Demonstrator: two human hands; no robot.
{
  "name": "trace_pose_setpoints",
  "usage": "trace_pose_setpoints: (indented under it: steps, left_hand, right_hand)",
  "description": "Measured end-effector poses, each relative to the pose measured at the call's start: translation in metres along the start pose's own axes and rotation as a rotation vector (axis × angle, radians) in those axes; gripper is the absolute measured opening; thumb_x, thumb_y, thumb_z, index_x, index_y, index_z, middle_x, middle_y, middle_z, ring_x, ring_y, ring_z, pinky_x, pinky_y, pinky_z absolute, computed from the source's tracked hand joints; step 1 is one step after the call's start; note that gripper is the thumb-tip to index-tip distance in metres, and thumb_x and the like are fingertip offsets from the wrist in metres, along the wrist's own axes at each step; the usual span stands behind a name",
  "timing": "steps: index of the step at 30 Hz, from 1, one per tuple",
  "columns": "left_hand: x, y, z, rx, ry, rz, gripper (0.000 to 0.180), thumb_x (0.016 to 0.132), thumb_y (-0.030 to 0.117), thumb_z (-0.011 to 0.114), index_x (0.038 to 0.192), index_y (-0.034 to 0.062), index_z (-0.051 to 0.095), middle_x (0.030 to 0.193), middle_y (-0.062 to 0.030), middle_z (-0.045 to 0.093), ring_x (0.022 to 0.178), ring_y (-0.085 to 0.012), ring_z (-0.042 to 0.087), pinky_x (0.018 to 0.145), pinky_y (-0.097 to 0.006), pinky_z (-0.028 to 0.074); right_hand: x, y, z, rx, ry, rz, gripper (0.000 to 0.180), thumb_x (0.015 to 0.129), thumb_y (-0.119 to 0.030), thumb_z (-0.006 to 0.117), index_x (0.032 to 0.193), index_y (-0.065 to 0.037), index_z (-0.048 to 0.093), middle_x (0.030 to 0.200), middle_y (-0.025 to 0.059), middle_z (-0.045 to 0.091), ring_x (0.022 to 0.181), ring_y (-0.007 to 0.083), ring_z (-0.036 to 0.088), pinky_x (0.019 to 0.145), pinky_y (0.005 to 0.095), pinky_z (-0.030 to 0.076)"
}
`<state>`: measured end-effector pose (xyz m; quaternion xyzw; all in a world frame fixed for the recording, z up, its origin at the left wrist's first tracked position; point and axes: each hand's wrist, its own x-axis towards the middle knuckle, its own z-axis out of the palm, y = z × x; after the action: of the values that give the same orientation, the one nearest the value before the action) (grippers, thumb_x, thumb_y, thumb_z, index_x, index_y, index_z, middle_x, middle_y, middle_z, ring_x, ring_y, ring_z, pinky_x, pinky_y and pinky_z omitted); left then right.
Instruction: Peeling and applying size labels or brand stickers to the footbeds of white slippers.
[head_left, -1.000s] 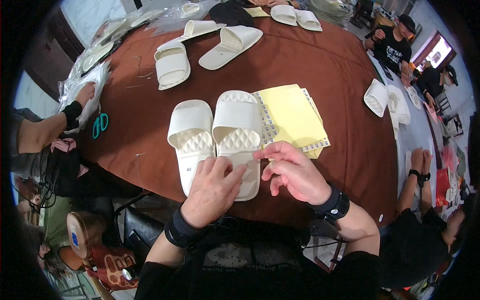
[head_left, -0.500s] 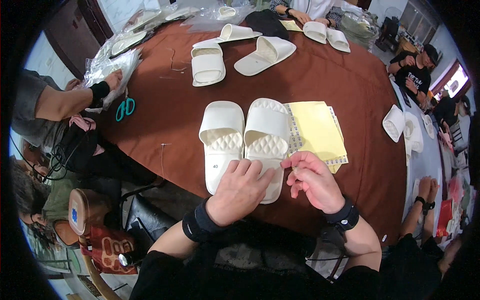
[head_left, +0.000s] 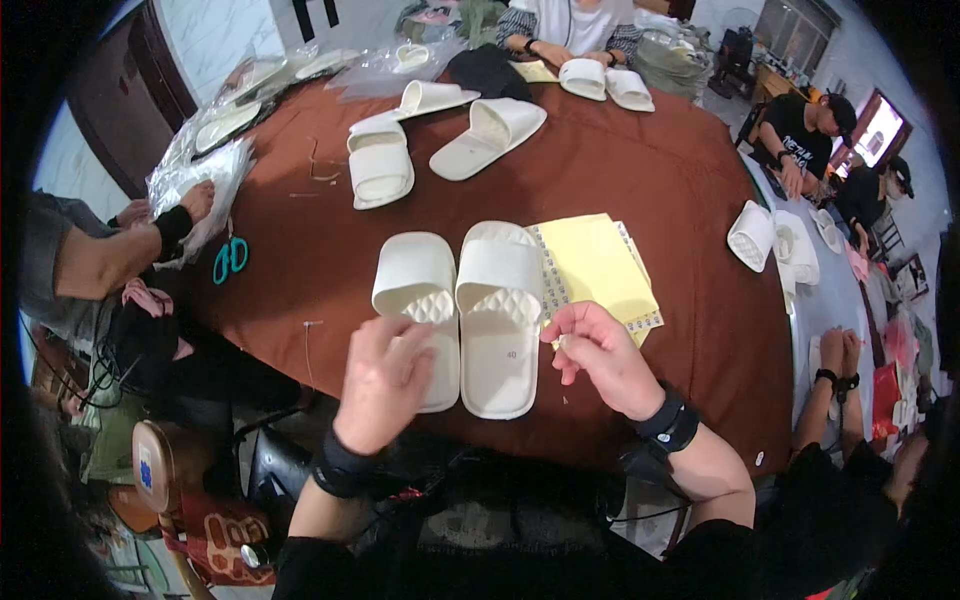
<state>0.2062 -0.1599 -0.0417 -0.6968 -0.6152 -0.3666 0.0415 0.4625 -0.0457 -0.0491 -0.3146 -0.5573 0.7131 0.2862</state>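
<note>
Centre of the frame, a pair of white slippers [head_left: 460,310] sits side by side on the brown bench [head_left: 640,180], toes pointing up the picture. The left hand [head_left: 385,380] hovers over the heel of the left slipper [head_left: 418,300], fingers spread and loose, nothing in its grip; whether it touches the sole I cannot tell. The right hand [head_left: 600,355] sits just right of the right slipper [head_left: 498,315], thumb and forefinger pinched together on something small and pale, too tiny to make out. The right slipper's heel carries a small dark mark.

Right behind that hand, a yellow sheet [head_left: 595,265] lies flat against the right slipper's edge, with strips of small sticker labels [head_left: 548,285] along its border. Both wrists wear black bands.

Upper middle, two more white slippers [head_left: 380,165] lie loose, one angled [head_left: 490,135]. At the left edge, green-handled scissors [head_left: 230,258] rest on the bench near another person's arm [head_left: 110,255], which reaches onto a heap of clear plastic bags [head_left: 200,175]. Top of the frame, another person's hands rest by a further pair [head_left: 605,85]. At the right rim, more white slippers [head_left: 770,240] stand stacked.
</note>
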Motion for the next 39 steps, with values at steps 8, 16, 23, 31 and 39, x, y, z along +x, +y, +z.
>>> trace_pose_setpoints:
  steps: [8, 16, 23, 31, 39]
  left_hand:
    - [0.039, -0.079, -0.037, 0.037, -0.15, 0.03, 0.048, 0.079, 0.009, 0.07, 0.124, -0.0001, 0.057, 0.127, -0.0199, 0.055, 0.118, -0.0382, 0.051, 0.101, -0.041, 0.043]
    - [0.072, -0.122, -0.014, -0.489, -0.609, -0.174, 0.066, 0.083, 0.012, 0.07, 0.143, 0.0028, 0.044, 0.146, -0.0186, 0.044, 0.134, -0.0263, 0.043, 0.11, -0.035, 0.036]
    - [0.054, -0.114, -0.035, -0.269, -0.389, -0.144, 0.065, 0.072, 0.022, 0.078, 0.13, 0.0015, 0.058, 0.106, -0.0166, 0.062, 0.099, -0.0272, 0.058, 0.087, -0.036, 0.048]
    - [0.027, -0.11, -0.066, -0.093, -0.048, -0.316, 0.062, 0.073, 0.018, 0.075, 0.128, -0.0016, 0.057, 0.115, -0.0183, 0.063, 0.11, -0.0293, 0.059, 0.099, -0.038, 0.044]
    - [0.03, -0.106, -0.027, 0.06, 0.306, -0.228, 0.058, 0.072, 0.02, 0.079, 0.125, 0.0047, 0.059, 0.09, -0.0108, 0.058, 0.086, -0.028, 0.052, 0.079, -0.04, 0.045]
  right_hand:
    - [0.005, -0.028, 0.026, -0.54, -0.116, -0.339, 0.026, 0.089, 0.001, 0.055, 0.115, -0.003, 0.053, 0.106, 0.0086, 0.06, 0.087, 0.0153, 0.06, 0.078, 0.0281, 0.05]
    - [0.111, -0.034, 0.005, -1.205, -0.216, -0.506, 0.056, 0.084, -0.024, 0.068, 0.131, -0.001, 0.048, 0.122, 0.0221, 0.059, 0.112, 0.0356, 0.058, 0.098, 0.0414, 0.045]
    - [0.111, -0.057, 0.008, -1.17, -0.277, -0.332, 0.077, 0.074, -0.03, 0.079, 0.137, 0.0, 0.046, 0.126, 0.0241, 0.059, 0.114, 0.0341, 0.06, 0.098, 0.0377, 0.048]
    - [0.058, -0.113, -0.021, -0.95, 0.087, -0.305, 0.031, 0.077, -0.021, 0.074, 0.097, 0.002, 0.068, 0.08, 0.0102, 0.069, 0.073, 0.0141, 0.062, 0.067, 0.0324, 0.05]
    - [0.029, -0.109, -0.053, -0.348, 0.241, -0.17, 0.022, 0.09, -0.019, 0.065, 0.08, 0.001, 0.061, 0.068, 0.0004, 0.056, 0.045, 0.0076, 0.049, 0.038, 0.0221, 0.04]
